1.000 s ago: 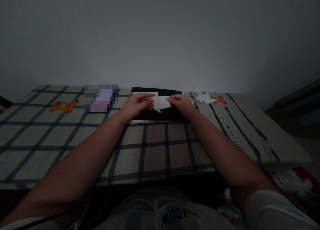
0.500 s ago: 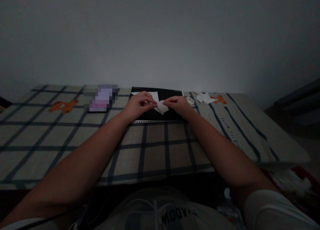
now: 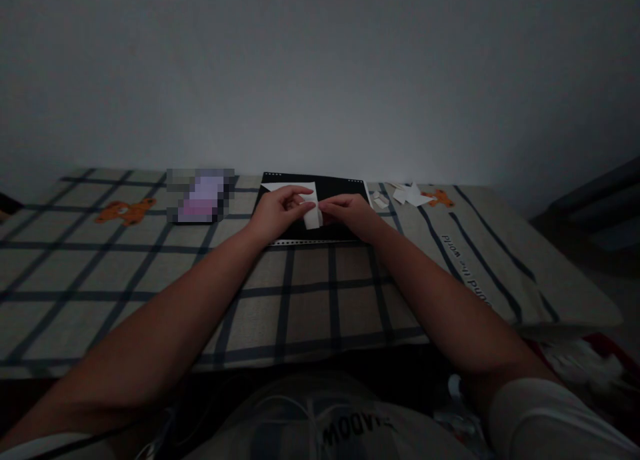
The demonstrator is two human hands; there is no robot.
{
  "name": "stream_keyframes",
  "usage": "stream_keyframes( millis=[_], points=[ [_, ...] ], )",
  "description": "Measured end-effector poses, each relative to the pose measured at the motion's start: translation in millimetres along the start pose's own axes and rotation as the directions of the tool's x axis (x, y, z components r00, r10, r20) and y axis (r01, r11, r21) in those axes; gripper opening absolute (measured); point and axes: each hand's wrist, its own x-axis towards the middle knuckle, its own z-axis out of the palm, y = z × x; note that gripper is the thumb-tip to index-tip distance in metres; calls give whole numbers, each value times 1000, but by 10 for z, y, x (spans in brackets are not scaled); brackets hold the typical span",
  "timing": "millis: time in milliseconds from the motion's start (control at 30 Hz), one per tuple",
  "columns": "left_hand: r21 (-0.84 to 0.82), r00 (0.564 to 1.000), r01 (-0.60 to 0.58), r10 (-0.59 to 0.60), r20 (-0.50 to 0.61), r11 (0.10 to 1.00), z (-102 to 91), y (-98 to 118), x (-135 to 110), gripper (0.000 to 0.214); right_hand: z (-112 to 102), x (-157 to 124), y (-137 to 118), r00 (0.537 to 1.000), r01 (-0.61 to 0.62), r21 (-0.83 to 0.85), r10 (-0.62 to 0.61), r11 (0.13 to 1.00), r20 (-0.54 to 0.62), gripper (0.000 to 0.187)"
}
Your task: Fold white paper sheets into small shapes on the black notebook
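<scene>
A small folded piece of white paper (image 3: pixel 313 219) is held between my two hands, above a black sheet (image 3: pixel 336 232) with punched holes along its edges. My left hand (image 3: pixel 277 212) pinches the paper from the left between thumb and fingers. From the right, my right hand (image 3: pixel 350 213) pinches the paper's right edge with thumb and forefinger. A larger white paper sheet (image 3: pixel 309 187) lies on the black sheet behind my left hand, which partly hides it.
A checked cloth (image 3: pixel 310 313) covers the table. At the left lies a phone (image 3: pixel 203 197), blurred by pixels. Several white paper scraps (image 3: pixel 411 195) are at the right. A plain wall (image 3: pixel 320 80) stands directly behind the table.
The small paper has turned and now looks narrower and more upright. My right fingers have shifted slightly left along with it, and my left hand stays nearly in place.
</scene>
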Motion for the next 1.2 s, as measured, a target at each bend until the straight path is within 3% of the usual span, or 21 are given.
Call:
stream_keyframes(
  millis=[300,500,633,900,1200],
  points=[
    [35,999,-33,34,-38,999,32,21,-13,40,28,-15,-37,999,-35,14,35,999,2,24],
    [-99,996,84,-87,-21,992,46,57,-3,48,29,-14,-29,997,-50,23,51,998,-63,21],
    [-138,988,148,-151,-9,979,49,52,6,38,30,-11,-24,995,-59,23,60,998,-74,21],
    [-143,991,119,-126,-39,983,67,30,9,32,45,13,34,998,-63,135,66,989,-15,29],
    [-113,993,96,-102,-57,989,73,45,-6,36,29,-1,-3,999,-35,55,35,998,0,25]
  ],
)
